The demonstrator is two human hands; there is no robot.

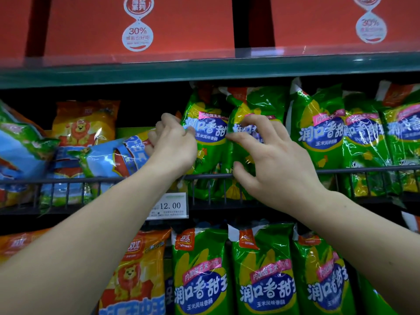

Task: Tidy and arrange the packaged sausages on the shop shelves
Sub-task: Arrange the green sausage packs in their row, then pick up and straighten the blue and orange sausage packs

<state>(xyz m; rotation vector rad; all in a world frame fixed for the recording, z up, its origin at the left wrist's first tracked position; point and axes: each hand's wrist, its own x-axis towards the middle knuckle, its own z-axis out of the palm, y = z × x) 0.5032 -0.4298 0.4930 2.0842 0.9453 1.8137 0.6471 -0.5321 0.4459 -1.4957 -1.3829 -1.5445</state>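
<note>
Green film sits under both our hands: our left hand (172,142) curls round the left edge of one green sausage pack (211,153), and our right hand (275,160) claws the neighbouring green pack (256,103), fingers and thumb bent onto its front. Both packs stand behind the wire rail (341,170), with red cartons (141,23) shelved above.

price tag (167,205) 12.00, red box (181,30) 30%
</note>
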